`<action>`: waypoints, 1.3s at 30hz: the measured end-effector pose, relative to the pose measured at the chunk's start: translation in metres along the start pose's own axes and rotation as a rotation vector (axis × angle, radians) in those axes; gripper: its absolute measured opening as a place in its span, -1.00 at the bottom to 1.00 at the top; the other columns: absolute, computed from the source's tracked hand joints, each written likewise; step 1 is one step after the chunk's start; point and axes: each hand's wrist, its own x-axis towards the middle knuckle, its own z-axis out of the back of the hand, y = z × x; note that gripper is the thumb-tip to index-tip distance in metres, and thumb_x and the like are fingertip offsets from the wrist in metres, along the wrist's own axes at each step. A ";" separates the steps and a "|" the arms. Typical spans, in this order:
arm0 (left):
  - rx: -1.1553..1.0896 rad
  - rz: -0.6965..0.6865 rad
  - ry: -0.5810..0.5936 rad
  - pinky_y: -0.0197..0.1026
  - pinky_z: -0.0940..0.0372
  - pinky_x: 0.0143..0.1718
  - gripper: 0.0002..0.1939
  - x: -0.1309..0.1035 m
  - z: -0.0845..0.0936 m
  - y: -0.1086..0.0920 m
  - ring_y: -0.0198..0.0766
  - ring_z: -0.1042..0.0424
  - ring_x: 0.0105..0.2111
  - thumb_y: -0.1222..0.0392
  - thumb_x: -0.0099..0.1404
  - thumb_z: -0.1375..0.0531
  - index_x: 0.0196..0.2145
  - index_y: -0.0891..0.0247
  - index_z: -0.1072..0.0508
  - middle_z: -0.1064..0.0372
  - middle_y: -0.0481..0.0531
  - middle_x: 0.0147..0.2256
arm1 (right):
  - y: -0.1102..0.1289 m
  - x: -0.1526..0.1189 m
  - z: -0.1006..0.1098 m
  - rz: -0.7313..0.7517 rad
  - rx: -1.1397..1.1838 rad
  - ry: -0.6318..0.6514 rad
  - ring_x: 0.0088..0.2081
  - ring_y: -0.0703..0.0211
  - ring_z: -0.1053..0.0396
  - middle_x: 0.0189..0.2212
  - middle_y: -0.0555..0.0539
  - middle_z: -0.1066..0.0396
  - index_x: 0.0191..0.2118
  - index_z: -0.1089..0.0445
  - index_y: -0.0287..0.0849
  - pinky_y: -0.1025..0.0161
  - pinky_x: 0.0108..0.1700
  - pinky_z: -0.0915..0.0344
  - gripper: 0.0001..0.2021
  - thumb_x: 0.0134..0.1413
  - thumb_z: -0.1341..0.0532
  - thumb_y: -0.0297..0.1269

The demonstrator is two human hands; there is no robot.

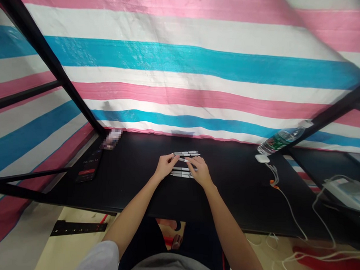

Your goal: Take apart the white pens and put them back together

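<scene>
Both hands meet over the middle of the black table, with one white pen (pixel 183 160) between them. My left hand (pixel 166 165) pinches its left end, and my right hand (pixel 198 169) has its fingers closed at the right end. Just beyond lie a few white pens (pixel 186 153), side by side and pointing left to right. Nearer to me, more pens (pixel 180 174) rest in a similar row, their right ends partly hidden by my right hand.
On the black table (pixel 129 192), a phone (pixel 89 167) lies at the left near a small blurred packet (pixel 112 139). A plastic bottle (pixel 282 140) leans at the back right, beside a white charger (pixel 262 158) with cables. Black frame bars and a striped sheet (pixel 183 63) enclose the table.
</scene>
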 end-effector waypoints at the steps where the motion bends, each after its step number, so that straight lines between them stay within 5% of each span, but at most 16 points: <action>1: -0.009 0.001 0.013 -0.28 -0.04 -0.52 -0.55 0.000 0.000 0.000 -0.38 -0.13 -0.61 -0.08 0.29 -0.12 -0.61 0.29 -0.35 -0.14 -0.10 -0.66 | -0.001 0.000 0.000 -0.001 -0.002 -0.013 -0.28 0.09 -0.36 -0.38 -0.10 -0.44 -0.11 -0.50 -0.11 0.12 -0.13 -0.31 -0.72 0.29 -0.07 -0.20; 8: -0.236 0.004 0.119 -0.32 -0.15 -0.48 -0.67 0.000 -0.001 0.002 -0.39 -0.23 -0.54 0.01 0.25 -0.21 -0.15 0.30 -0.50 -0.35 -0.04 -0.47 | -0.004 -0.002 -0.002 0.021 0.048 -0.108 -0.27 0.14 -0.42 -0.31 -0.11 -0.47 -0.13 -0.48 -0.12 0.21 -0.18 -0.39 -0.78 0.27 -0.10 -0.25; 16: -0.156 0.019 0.050 -0.33 -0.03 -0.53 -0.73 0.000 -0.001 0.001 -0.42 -0.11 -0.60 0.01 0.24 -0.22 -0.42 0.30 -0.42 -0.17 -0.13 -0.61 | 0.001 -0.001 -0.003 0.027 0.051 -0.074 -0.30 0.16 -0.43 -0.32 -0.09 -0.47 -0.17 -0.44 -0.12 0.24 -0.20 -0.38 -0.82 0.27 -0.09 -0.29; 24: -0.062 0.030 -0.012 -0.30 0.03 -0.54 -0.56 0.000 -0.002 -0.001 -0.41 -0.07 -0.62 -0.04 0.27 -0.17 -0.64 0.30 -0.31 -0.09 -0.12 -0.67 | -0.001 -0.002 -0.006 0.035 0.054 -0.073 -0.33 0.18 -0.40 -0.34 -0.09 -0.43 -0.20 -0.38 -0.15 0.27 -0.24 -0.35 -0.85 0.25 -0.07 -0.37; 33: -0.222 0.080 -0.053 -0.31 -0.15 -0.49 -0.70 0.004 0.001 0.000 -0.39 -0.25 -0.56 -0.02 0.24 -0.20 -0.44 0.30 -0.44 -0.31 -0.06 -0.54 | -0.003 -0.002 -0.004 0.021 0.044 -0.068 -0.30 0.17 -0.40 -0.26 -0.11 -0.44 0.03 -0.41 -0.09 0.22 -0.14 -0.38 -0.69 0.26 -0.04 -0.35; 39: -0.362 0.096 -0.092 -0.33 -0.11 -0.58 -0.74 0.007 0.000 0.003 -0.41 -0.24 -0.58 0.00 0.23 -0.21 -0.35 0.29 -0.45 -0.35 -0.03 -0.49 | -0.006 -0.003 -0.003 0.009 0.036 -0.094 -0.29 0.18 -0.39 -0.33 -0.10 -0.42 -0.02 -0.47 -0.09 0.25 -0.17 -0.36 -0.69 0.29 -0.02 -0.35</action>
